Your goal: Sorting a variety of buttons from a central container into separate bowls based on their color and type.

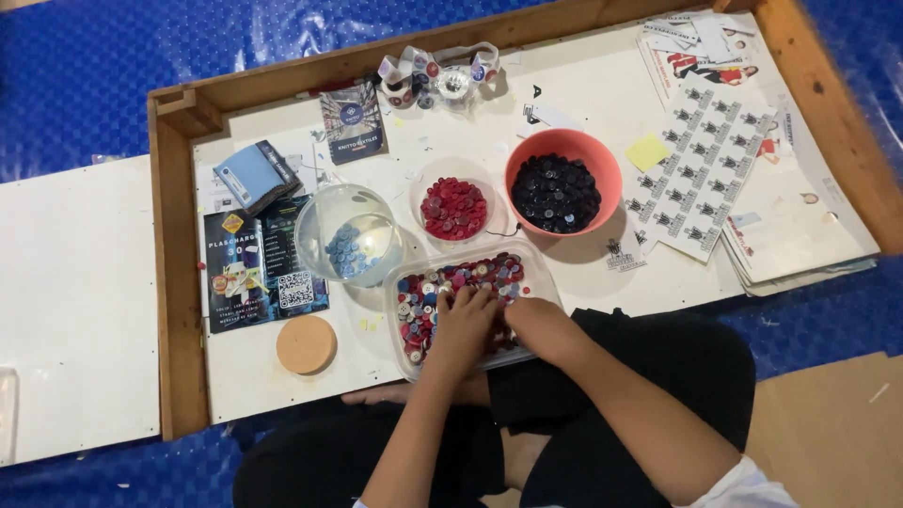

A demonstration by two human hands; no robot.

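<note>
A clear rectangular tub (404,282) full of mixed red, blue, dark and pale buttons (442,278) sits at the near edge of a low wooden tray table. My left hand (464,325) and my right hand (529,315) both rest down in the buttons, fingers curled, side by side; whether either pinches a button is hidden. Behind the tub stand a clear bowl of blue buttons (350,246), a clear bowl of red buttons (454,208) and an orange bowl of dark buttons (557,193).
The wooden tray rim (167,263) borders the work surface. A round tan lid (306,344), dark leaflets (256,268), a small blue booklet (252,175), sticker rolls (435,73) and sticker sheets (701,160) lie around. Blue matting (85,75) surrounds it.
</note>
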